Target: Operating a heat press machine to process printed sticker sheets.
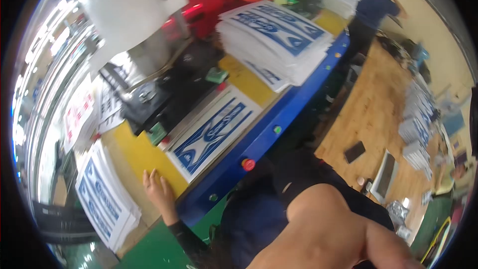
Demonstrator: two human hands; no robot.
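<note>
My left hand (158, 190), in a dark sleeve, rests palm down on the yellow edge of a machine table, fingers apart and holding nothing. Just beyond it lies a white sheet with a blue print (214, 134), flat on the machine's bed. Very large and close at the bottom right is the bare skin of my right hand or arm (328, 228); its fingers are hidden beyond the picture's edge. Left of my left hand is a stack of printed sheets (99, 201). A taller stack of blue-printed sheets (276, 41) stands on the table's far side.
A blue front rail (298, 104) carries a red push button (248, 164) and green ones. Black machine parts (142, 108) stand behind the sheet. On the right, a wooden table (366, 112) holds a phone (354, 152) and bundled items (416, 138). A person (373, 7) stands at the far end.
</note>
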